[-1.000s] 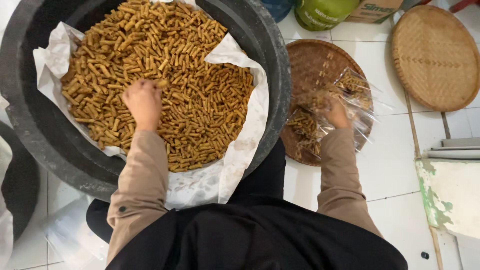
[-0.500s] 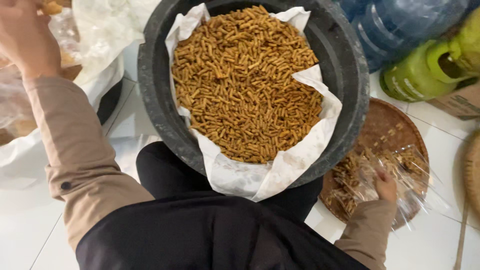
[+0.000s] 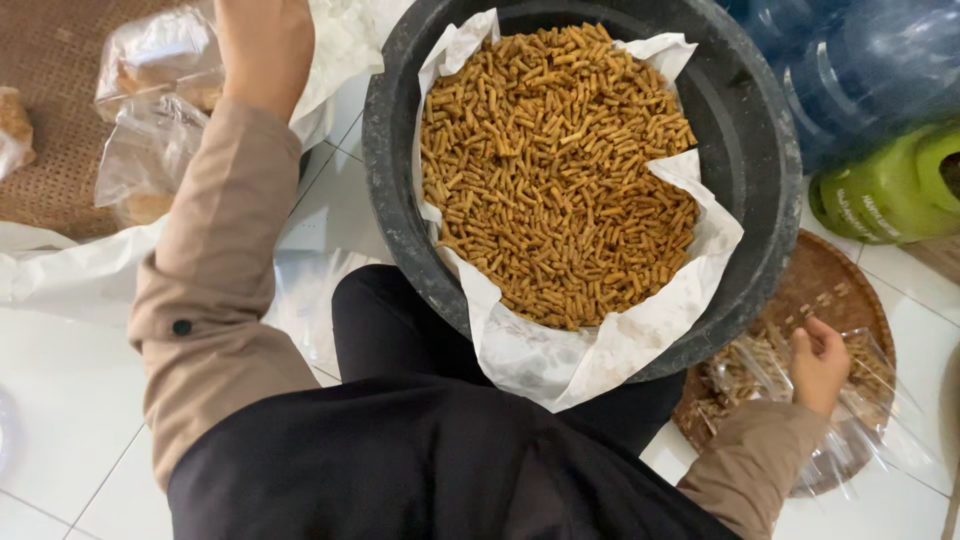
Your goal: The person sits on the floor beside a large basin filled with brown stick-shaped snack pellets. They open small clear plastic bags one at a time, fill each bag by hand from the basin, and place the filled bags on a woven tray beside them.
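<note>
A black basin (image 3: 762,150) lined with white paper (image 3: 560,362) holds a heap of golden-brown snack sticks (image 3: 550,170) in front of me. My left hand (image 3: 265,45) reaches up and left beside clear bags filled with snacks (image 3: 160,60); its fingers are cut off by the frame's top edge. My right hand (image 3: 820,365) is low at the right, gripping a clear plastic bag (image 3: 765,378) with some sticks in it. That bag lies on a round woven tray (image 3: 830,270).
A woven mat (image 3: 50,120) lies under the filled bags at the top left, with a white plastic sheet (image 3: 70,270) below it. A blue water jug (image 3: 860,60) and a green gas cylinder (image 3: 890,190) stand at the right. The floor is white tile.
My left hand has left the snack heap and swung up and left toward the filled bags. The view has turned left. My right hand stays on the clear bag on the tray.
</note>
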### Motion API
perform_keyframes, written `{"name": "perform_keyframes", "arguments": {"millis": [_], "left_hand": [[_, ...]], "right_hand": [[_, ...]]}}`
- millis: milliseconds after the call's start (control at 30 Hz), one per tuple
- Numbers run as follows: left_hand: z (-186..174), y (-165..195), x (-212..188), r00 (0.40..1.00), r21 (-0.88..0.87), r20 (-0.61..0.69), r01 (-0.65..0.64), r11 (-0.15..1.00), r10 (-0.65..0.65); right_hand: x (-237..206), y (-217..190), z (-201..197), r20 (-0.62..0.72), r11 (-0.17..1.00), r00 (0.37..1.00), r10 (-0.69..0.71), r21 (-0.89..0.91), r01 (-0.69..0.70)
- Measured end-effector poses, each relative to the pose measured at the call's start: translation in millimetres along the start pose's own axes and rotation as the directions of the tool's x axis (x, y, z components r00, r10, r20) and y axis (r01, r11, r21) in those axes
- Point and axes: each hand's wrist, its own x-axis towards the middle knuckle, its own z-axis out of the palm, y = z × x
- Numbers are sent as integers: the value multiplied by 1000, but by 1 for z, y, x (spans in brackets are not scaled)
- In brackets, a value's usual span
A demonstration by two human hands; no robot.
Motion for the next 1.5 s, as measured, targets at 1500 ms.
{"name": "perform_keyframes", "arguments": {"millis": [1500], "left_hand": [[-63,265,-76,882,-742,465,343,-577,-73]], "right_hand": [[68,-200,304,411,696,907,-89,677,-238]]}}
